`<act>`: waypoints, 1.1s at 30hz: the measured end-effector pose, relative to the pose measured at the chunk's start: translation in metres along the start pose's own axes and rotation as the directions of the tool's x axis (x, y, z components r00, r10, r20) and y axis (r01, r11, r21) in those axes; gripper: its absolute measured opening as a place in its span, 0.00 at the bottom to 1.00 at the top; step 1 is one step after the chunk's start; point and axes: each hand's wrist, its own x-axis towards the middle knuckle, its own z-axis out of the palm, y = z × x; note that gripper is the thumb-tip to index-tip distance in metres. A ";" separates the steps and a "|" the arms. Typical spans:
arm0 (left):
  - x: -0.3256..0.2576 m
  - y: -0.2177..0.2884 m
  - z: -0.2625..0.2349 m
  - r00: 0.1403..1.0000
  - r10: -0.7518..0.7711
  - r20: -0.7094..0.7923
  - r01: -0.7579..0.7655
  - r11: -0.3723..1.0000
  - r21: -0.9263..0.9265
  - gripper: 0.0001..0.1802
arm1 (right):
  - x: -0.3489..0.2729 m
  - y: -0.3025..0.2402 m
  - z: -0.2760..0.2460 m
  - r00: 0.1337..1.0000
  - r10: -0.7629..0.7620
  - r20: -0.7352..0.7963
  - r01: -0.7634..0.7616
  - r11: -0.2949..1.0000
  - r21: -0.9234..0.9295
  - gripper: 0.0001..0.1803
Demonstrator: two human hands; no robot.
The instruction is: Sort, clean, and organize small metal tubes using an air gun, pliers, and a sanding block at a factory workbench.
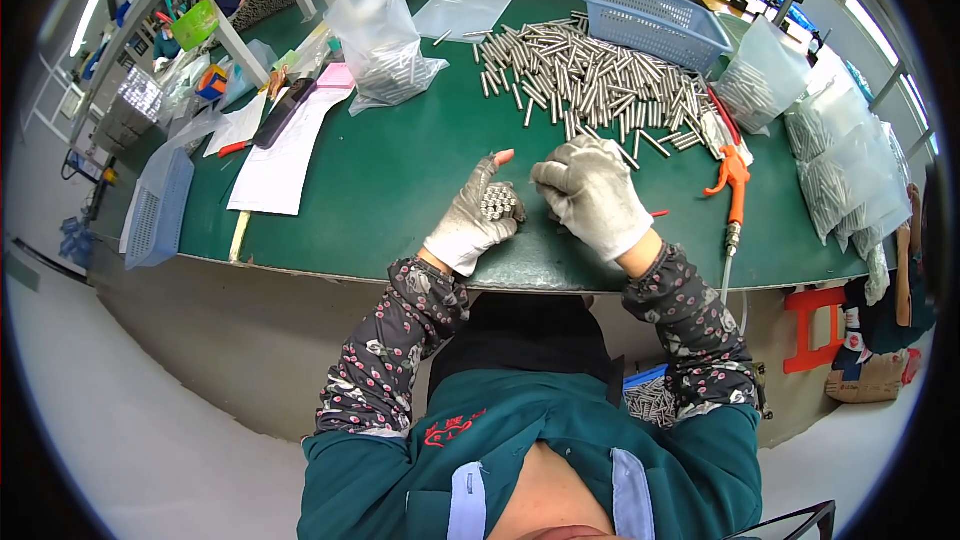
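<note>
from my remote seat i see the left hand (470,222), in a fingerless grey glove, cupped closed around a bundle of short metal pins (498,204) near the front edge of the green table (400,180). the gloved right hand (592,192) curls just beside it, whether it pinches anything i cannot tell. i judge the bundle loosely held: a tilt could spill pins off the edge, and the big pin heap (590,75) sits close enough for strays to mix in.

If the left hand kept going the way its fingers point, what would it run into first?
Probably the right hand: the left hand, cupping a bundle of metal rods, points up and right toward it. Depth is unclear; past it lies the loose rod pile.
</note>
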 end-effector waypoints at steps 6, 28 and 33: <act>0.000 -0.005 -0.002 0.999 -0.030 0.035 0.037 0.979 -0.200 0.50 | 0.011 0.003 0.021 0.995 -0.017 0.099 0.003 0.991 0.136 0.07; 0.000 -0.011 -0.006 0.996 -0.089 0.019 0.091 0.985 -0.144 0.29 | -0.019 0.002 -0.013 0.957 0.276 0.090 -0.248 0.938 -0.244 0.33; 0.006 -0.017 -0.005 0.995 -0.096 0.022 0.098 0.989 -0.108 0.29 | -0.037 0.020 -0.003 0.935 0.300 0.187 -0.243 0.930 -0.274 0.39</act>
